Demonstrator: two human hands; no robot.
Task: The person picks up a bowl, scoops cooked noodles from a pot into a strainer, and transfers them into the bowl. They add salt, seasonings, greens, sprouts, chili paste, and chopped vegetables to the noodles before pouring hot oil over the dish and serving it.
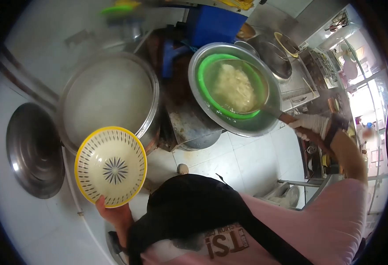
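Note:
My left hand [113,214] is closed on the near rim of a cream bowl [111,152] with a yellow edge and a dark flower pattern; nothing is in it. My right hand [311,126], in a whitish glove, grips the wooden handle of a strainer [272,111]. Pale, wet food [236,88], like dumplings or wide noodles, lies heaped in the strainer. The strainer's head overlaps a bright green basket [201,84] set inside a wide metal basin [193,77].
A big steel pot [155,88] of cloudy, steaming liquid stands at left, beyond the bowl. Left of it is a round metal lid [35,150]. A blue box [213,26] sits behind the basin. Pans [273,57] and a counter [297,79] fill the back right.

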